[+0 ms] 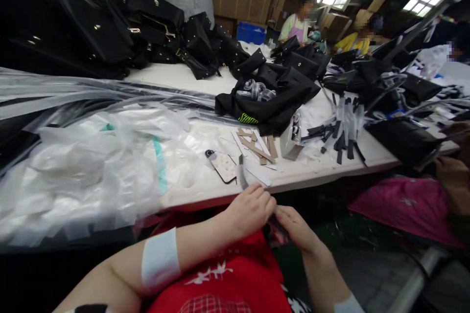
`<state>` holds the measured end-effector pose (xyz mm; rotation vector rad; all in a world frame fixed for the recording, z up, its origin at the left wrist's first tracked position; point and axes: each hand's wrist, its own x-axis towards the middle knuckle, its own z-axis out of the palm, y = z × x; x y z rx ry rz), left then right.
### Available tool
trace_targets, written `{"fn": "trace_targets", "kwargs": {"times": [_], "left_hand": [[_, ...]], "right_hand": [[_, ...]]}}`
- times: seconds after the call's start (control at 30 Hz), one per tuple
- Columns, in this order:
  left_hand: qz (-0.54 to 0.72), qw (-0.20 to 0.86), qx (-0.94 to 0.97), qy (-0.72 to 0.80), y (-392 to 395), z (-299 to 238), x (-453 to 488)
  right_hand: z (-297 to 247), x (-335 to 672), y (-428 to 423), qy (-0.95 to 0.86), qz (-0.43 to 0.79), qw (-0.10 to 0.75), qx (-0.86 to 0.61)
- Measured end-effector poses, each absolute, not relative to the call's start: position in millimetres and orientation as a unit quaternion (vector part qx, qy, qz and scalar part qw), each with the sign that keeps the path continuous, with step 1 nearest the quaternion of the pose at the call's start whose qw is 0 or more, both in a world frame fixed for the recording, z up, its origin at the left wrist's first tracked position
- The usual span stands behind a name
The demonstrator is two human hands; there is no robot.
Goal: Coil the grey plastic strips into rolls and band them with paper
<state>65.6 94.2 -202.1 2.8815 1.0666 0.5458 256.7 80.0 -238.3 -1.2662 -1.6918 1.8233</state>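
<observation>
My left hand [251,209] and my right hand [295,227] meet just below the table's front edge, above my red-clad lap. Both have the fingers curled together around a thin dark strap piece [276,222] held between them. A narrow grey strip [242,176] rises from my left hand's fingers and lies over the table edge. A phone [223,165] in a pale patterned case lies face down on the white table [293,173], just beyond my left hand. Several tan and white strips [257,145] are scattered behind the phone.
Crumpled clear plastic bags [91,166] cover the table's left part. Black handbags [110,29] are piled at the back left, and more black bags and straps [341,132] lie to the right. A seated person in pink [404,205] is close on my right; other workers sit far back.
</observation>
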Motion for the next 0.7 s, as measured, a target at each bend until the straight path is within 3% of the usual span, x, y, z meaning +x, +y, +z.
{"fn": "trace_targets", "kwargs": {"times": [0.13,0.23,0.4,0.5,0.7], "left_hand": [[0.066,0.153,0.901,0.401,108,-210,24],[-0.013,0.357,0.827,0.434,113,-213,-11],[-0.08,0.699,0.63,0.329,112,-224,-37],[-0.07,0.762,0.559,0.318,110,-231,-36],[-0.06,0.75,0.552,0.36,112,-232,-22]], "right_hand": [[-232,288,78,-0.584,0.649,0.153,-0.463],[-227,321,80,-0.608,0.632,0.114,-0.468],[-223,355,84,-0.595,0.63,0.049,-0.497],[-218,360,88,-0.594,0.628,0.026,-0.501],[-199,361,105,-0.623,0.606,0.01,-0.495]]}}
